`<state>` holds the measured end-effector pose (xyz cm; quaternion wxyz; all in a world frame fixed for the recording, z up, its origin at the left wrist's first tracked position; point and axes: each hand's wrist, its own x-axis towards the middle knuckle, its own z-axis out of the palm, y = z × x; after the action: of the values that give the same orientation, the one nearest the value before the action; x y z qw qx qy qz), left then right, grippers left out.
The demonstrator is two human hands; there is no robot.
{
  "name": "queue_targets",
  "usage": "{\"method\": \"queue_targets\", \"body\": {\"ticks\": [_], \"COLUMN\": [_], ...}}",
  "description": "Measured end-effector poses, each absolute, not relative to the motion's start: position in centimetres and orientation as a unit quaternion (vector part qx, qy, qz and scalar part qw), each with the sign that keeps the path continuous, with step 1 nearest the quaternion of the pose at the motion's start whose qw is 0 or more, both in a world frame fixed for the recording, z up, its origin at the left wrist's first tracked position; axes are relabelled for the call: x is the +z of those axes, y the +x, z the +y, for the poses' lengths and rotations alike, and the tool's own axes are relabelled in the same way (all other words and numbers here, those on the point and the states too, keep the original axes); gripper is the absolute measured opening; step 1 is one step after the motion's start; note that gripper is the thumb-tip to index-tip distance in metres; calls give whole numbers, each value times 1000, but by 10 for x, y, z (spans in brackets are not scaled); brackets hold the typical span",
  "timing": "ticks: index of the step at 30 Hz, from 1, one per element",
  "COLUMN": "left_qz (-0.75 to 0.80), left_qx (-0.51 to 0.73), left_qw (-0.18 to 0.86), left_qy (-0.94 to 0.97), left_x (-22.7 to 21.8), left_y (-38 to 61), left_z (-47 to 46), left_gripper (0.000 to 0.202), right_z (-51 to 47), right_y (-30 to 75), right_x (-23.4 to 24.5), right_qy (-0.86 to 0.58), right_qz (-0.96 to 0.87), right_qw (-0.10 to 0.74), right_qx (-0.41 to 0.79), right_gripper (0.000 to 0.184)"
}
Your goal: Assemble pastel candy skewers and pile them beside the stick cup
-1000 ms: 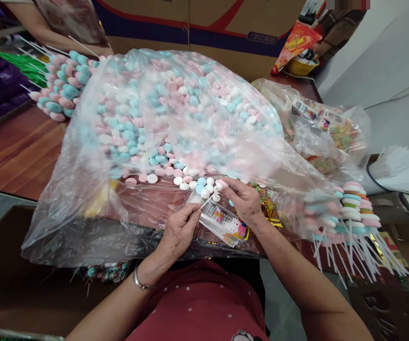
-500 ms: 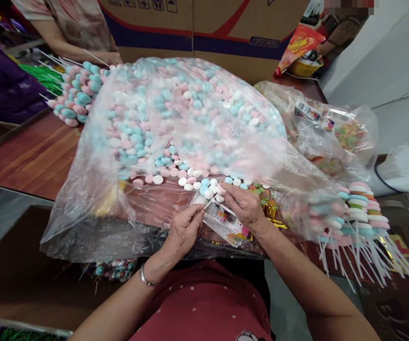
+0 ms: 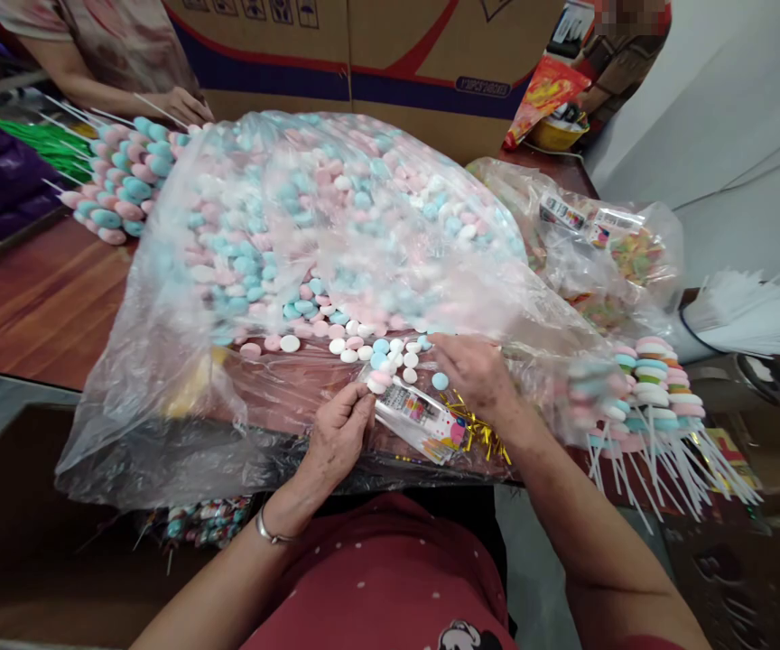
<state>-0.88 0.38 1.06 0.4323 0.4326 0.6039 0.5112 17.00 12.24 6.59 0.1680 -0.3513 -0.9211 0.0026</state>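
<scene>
My left hand (image 3: 342, 422) is closed, thumb and fingers pinching a thin white stick, mostly hidden, with pink and white marshmallow candies (image 3: 380, 382) on its tip. My right hand (image 3: 477, 372) reaches over the table with its fingers stretched out, fingertips beside a blue marshmallow (image 3: 423, 343). Loose pink, white and blue marshmallows (image 3: 351, 349) lie by both hands, spilling from a large clear plastic bag (image 3: 133, 361) full of them. Between my hands lie printed clear packets (image 3: 423, 415) and gold twist ties (image 3: 488, 440).
Finished marshmallow sticks (image 3: 654, 397) are stacked at right, beside a holder of white sticks (image 3: 748, 311). Another bundle (image 3: 119, 181) lies at left near a co-worker's hand (image 3: 187, 104). A large cardboard box (image 3: 336, 63) stands behind. An open carton (image 3: 17, 533) is below left.
My right hand has left the stick tip and moved right to the loose marshmallows. A pink marshmallow now sits at the stick tip by my left hand. The view has shifted slightly.
</scene>
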Motion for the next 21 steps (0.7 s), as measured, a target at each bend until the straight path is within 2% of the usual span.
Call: {"method": "queue_targets", "body": {"ticks": [4,7,18,21], "left_qz": [593,595,600,598], "left_qx": [517,516,511,512], "left_qw": [443,433,422,421], "left_qy": [431,437,448,450], "left_x": [9,11,14,14], "left_y": [-10,-10,-10,-10], "left_z": [3,3,2,2], "left_gripper": [25,25,24,25], "right_z": [133,132,132,131], "right_y": [183,183,179,177], "right_x": [80,74,59,63], "right_qy": [-451,-447,-399,-407], "right_qz": [-892,-888,-913,-913], "right_qw": [-28,-96,-72,-12], "right_qx": [-19,-48,-50,-4], "right_gripper": [26,25,22,23]}}
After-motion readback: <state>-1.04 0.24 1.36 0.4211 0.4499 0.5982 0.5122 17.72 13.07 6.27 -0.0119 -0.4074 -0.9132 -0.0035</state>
